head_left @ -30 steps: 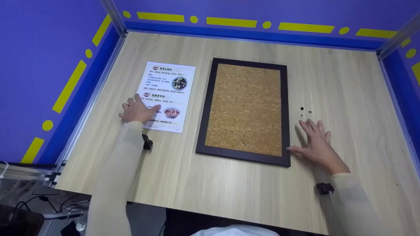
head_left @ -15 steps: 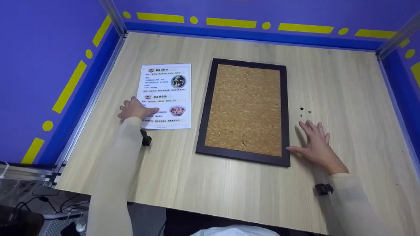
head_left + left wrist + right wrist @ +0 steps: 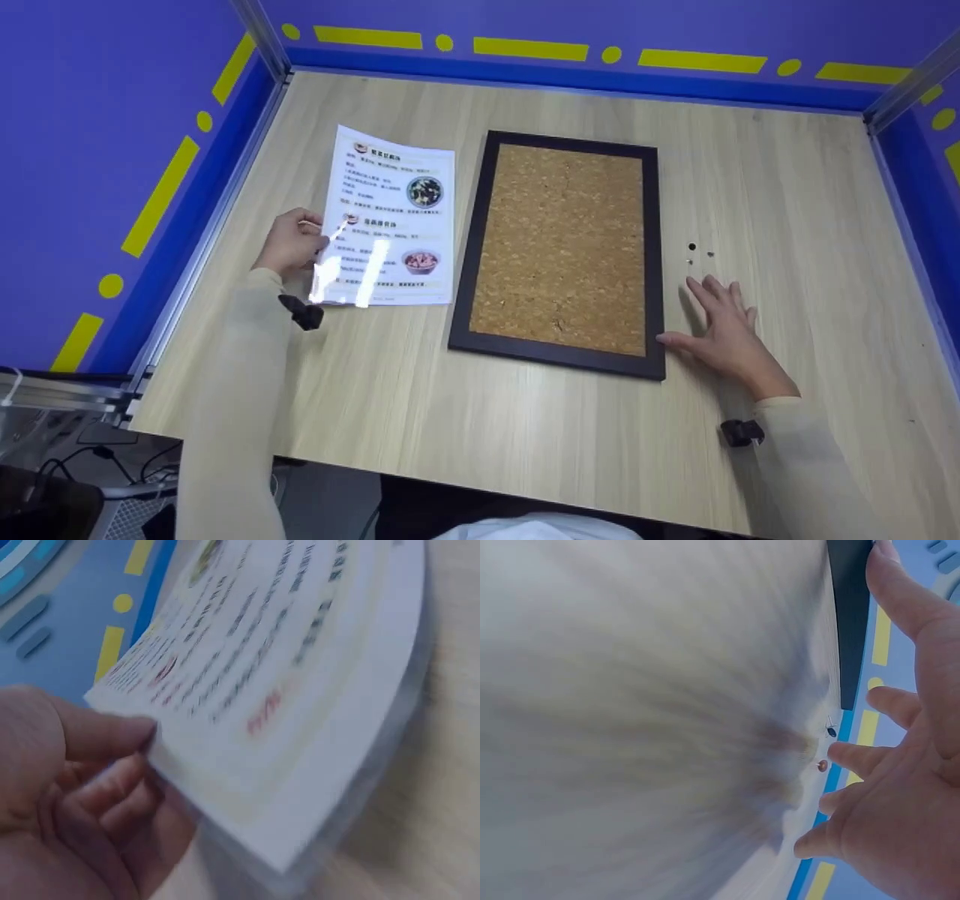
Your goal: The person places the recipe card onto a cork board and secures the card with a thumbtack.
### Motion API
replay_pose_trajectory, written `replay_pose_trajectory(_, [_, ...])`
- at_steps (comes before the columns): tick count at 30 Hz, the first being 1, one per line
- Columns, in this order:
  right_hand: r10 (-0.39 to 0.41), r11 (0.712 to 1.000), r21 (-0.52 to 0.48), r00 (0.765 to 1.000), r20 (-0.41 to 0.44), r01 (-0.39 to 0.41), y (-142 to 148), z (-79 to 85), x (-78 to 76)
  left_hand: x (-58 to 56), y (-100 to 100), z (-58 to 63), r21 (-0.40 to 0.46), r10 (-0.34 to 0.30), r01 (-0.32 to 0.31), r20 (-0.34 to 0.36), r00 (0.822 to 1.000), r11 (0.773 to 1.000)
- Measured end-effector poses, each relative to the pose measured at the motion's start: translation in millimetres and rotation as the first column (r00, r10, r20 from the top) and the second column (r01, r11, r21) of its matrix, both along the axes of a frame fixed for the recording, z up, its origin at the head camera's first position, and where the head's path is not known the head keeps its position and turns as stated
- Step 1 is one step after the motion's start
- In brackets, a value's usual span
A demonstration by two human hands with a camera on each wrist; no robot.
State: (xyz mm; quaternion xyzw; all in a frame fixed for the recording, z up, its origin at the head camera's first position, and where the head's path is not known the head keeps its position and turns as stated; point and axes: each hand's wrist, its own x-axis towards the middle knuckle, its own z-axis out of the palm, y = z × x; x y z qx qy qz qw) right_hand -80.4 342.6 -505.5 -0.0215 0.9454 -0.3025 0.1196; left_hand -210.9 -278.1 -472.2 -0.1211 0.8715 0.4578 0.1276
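Note:
My left hand (image 3: 289, 240) pinches the left edge of a glossy white printed sheet (image 3: 427, 225) with text and two food-bowl pictures. In the left wrist view, thumb and fingers hold the sheet (image 3: 315, 742) near a corner, and it bends upward off the table. To its right lies a cork board (image 3: 562, 247) in a dark frame. My right hand (image 3: 724, 341) has its fingers spread, the thumb tip right at the frame's right edge. Just beyond its fingertips are three small thumbtacks (image 3: 691, 246); a dark tack (image 3: 831, 730) in the right wrist view stands point up.
The pale wooden table (image 3: 525, 427) is bordered by blue panels (image 3: 555, 19) with yellow marks at the back and sides. Cables (image 3: 97, 454) hang below the table at the lower left. Each wrist wears a small black camera (image 3: 301, 311).
My left hand has gone from lying spread over the sheet to pinching its left edge. The sheet has shifted right and now curves, catching glare. The right hand and board stay put.

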Motion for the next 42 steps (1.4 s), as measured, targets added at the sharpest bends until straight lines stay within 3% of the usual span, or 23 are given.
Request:
replay_pose_trajectory(3, [-0.001, 1.0, 0.007, 1.0, 0.015, 0.001, -1.5, 0.8, -1.1, 2.8, -7.5, 1.9, 0.182, 0.021, -0.027, 0.034, 0.999, 0.983])
replay_pose_trajectory(8, [-0.008, 1.0, 0.015, 0.999, 0.051, 0.007, -2.6, -0.3, -1.4, 8.5, -18.8, 7.2, 0.425, 0.076, -0.077, 0.02, 0.997, 0.902])
replay_pose_trajectory(10, [-0.011, 1.0, 0.027, 0.998, 0.061, 0.009, -2.3, -0.9, -1.7, 9.2, -20.3, 9.6, 0.47, 0.088, -0.083, 0.012, 0.996, 0.879])
replay_pose_trajectory(14, [-0.012, 0.999, 0.045, 0.998, 0.068, 0.009, -1.7, 0.0, -3.9, 8.0, -17.3, 13.2, 0.516, 0.117, -0.1, 0.0, 0.993, 0.85])
replay_pose_trajectory(16, [-0.008, 0.999, 0.043, 0.998, 0.069, 0.005, -1.8, 0.9, -4.6, 7.4, -13.1, 14.2, 0.517, 0.123, -0.102, -0.006, 0.992, 0.85])
replay_pose_trajectory(22, [-0.004, 0.999, 0.045, 0.996, 0.093, 0.0, -1.1, 0.9, -1.1, 7.8, 10.4, 8.1, 0.574, 0.077, -0.066, 0.004, 0.997, 0.817])
replay_pose_trajectory(26, [0.014, 0.999, 0.044, 0.996, 0.086, -0.018, 0.9, 1.2, -0.5, 6.2, 33.7, 0.9, 0.6, 0.054, -0.04, -0.005, 0.999, 0.799])
replay_pose_trajectory(34, [0.018, 0.998, 0.054, 0.996, 0.091, -0.023, 1.8, 3.5, -1.0, 6.0, 89.0, -9.3, 0.607, 0.001, 0.038, -0.063, 0.998, 0.794])
replay_pose_trajectory(42, [0.031, 0.997, 0.065, 0.997, 0.068, -0.036, -2.9, 11.1, -9.4, 7.3, 141.0, -18.5, 0.669, -0.015, 0.046, -0.052, 0.999, 0.742])
